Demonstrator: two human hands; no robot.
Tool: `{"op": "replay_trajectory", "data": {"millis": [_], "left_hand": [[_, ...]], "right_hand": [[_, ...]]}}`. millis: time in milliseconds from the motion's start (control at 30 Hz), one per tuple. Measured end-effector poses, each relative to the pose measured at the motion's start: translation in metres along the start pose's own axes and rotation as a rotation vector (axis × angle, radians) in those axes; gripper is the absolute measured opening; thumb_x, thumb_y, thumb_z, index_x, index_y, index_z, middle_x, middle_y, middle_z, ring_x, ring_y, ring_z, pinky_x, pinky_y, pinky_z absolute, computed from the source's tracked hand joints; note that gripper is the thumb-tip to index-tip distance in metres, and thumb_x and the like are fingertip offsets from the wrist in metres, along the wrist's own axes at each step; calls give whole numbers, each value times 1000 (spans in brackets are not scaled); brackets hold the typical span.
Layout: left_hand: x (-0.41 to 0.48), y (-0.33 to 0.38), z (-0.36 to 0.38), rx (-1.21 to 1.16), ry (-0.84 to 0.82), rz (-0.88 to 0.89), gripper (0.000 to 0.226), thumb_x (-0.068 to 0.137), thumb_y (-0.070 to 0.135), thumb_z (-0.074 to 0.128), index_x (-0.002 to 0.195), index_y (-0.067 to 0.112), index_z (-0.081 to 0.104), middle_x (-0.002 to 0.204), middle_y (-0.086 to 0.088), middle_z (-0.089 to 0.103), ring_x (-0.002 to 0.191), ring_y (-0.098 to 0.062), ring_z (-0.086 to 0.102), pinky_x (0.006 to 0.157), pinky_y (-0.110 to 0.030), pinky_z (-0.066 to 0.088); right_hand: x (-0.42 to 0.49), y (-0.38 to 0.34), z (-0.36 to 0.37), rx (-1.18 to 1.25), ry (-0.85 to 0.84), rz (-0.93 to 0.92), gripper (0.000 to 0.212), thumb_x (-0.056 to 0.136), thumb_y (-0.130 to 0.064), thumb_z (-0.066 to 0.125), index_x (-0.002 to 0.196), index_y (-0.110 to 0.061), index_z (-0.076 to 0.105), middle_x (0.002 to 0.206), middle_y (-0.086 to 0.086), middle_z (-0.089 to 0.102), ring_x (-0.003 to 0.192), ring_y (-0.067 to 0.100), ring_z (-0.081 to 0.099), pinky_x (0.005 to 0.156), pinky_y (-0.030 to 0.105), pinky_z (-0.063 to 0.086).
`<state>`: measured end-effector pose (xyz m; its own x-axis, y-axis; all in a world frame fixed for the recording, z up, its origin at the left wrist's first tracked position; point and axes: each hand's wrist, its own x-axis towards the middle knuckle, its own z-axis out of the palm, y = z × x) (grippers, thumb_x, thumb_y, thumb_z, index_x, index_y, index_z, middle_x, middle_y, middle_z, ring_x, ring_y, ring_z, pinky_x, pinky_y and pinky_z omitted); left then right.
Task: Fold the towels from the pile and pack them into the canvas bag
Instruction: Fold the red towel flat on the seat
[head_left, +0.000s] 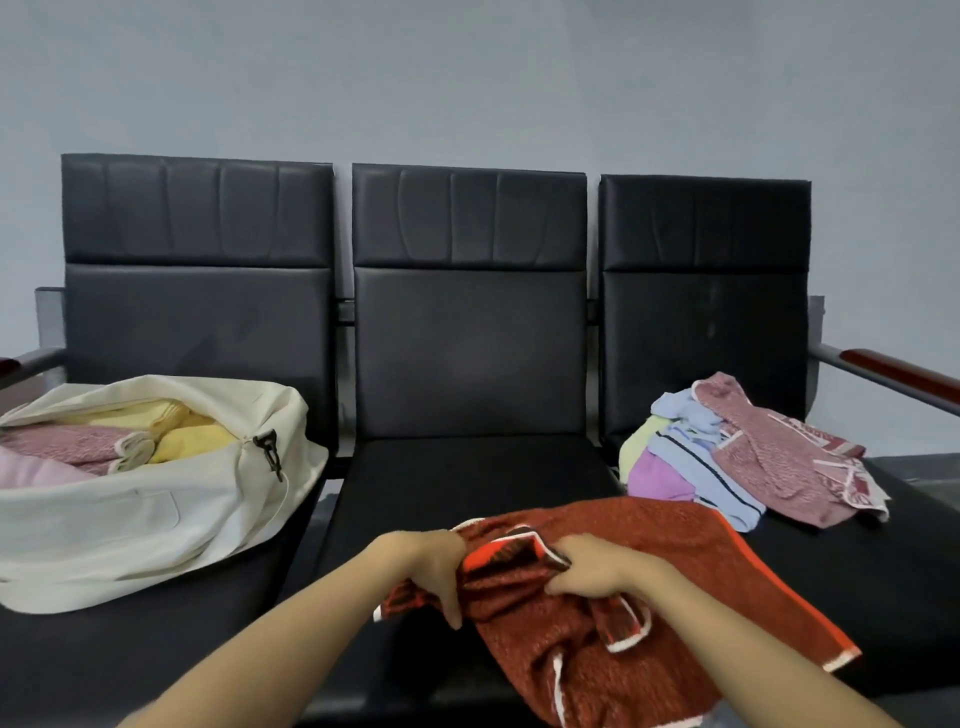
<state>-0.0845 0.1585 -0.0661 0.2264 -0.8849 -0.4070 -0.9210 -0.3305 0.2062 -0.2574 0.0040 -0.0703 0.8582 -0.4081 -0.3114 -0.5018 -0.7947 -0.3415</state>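
At nine o'clock, the cream canvas bag (156, 519) slumps on the left seat (130, 639), its mouth gaping. Folded yellow towels (192, 434) and a pink patterned towel (67, 447) sit inside.

At six o'clock, over the front of the middle seat (467, 478), the left hand (431, 566) curls its fingers round a bunched edge of the rust-red towel (649, 545). Just beside it, toward three o'clock, the right hand (592, 569) grips the same towel, knuckles up. The cloth is crumpled and spills off the seat's front edge toward five o'clock.

At three o'clock, the pile (727, 457) of loose towels lies on the right seat (883, 561), with a pink patterned one draped on top.
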Motion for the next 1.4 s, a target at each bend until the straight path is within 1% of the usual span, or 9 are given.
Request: {"op": "replay_trajectory", "data": {"millis": [200,300,433,567,667,833,1067,1233,1400], "left_hand": [[13,-7,13,23,132,122,61,76,38,76,132,33,53,143,-2,30,129,-21,35,109,-27,31],[21,-1,17,164,198,226,64,80,49,69,138,29,49,152,1,25,140,-21,18,117,-35,19],[26,7,21,40,179,229,51,85,48,64,129,26,52,135,6,48,125,-15,45,104,-31,38],[18,-18,21,-11,212,89,49,81,58,63,117,28,48,114,6,60,106,-17,58,90,-33,45],[-1,-43,26,28,219,-74,67,80,64,59,135,34,37,118,-1,64,108,-24,60,88,-33,43],[-30,-68,37,-77,229,-375,66,75,69,60,126,28,56,123,-6,63,113,-28,59,91,-33,46],[-19,-54,43,-217,249,-499,66,79,63,60,126,16,57,128,-8,60,116,-30,57,92,-35,44],[-9,-33,44,-53,359,-302,69,78,49,67,133,15,44,131,-11,48,122,-32,46,97,-38,40],[-2,-35,30,-94,188,-140,78,75,41,72,142,23,36,135,-7,51,121,-28,51,98,-34,44]], "right_hand": [[0,-7,42,140,86,74,89,69,-62,74,142,-26,38,140,2,49,133,25,44,109,34,35],[3,-13,49,-41,97,222,71,81,-56,61,144,-32,38,150,16,28,137,39,27,112,48,28],[16,-9,50,18,46,320,72,73,-56,50,139,-28,43,150,13,25,137,45,23,112,59,24],[34,-17,47,47,76,212,82,66,-55,56,143,-28,40,148,9,34,138,39,28,113,53,26],[61,-42,47,74,91,85,75,68,-47,64,137,-22,46,140,3,44,134,29,38,111,44,33],[103,-97,40,42,-33,-173,68,75,-21,70,139,-21,46,138,2,52,125,21,51,101,27,39],[116,-103,27,-374,68,-356,70,84,-6,57,148,-20,34,154,-1,29,142,20,26,114,39,25],[85,-40,25,-296,269,-308,68,81,1,53,143,-25,38,139,-2,41,124,21,46,100,34,38],[47,15,0,-330,10,-72,48,81,-15,50,127,-29,54,128,4,60,117,26,56,91,31,46]]}}
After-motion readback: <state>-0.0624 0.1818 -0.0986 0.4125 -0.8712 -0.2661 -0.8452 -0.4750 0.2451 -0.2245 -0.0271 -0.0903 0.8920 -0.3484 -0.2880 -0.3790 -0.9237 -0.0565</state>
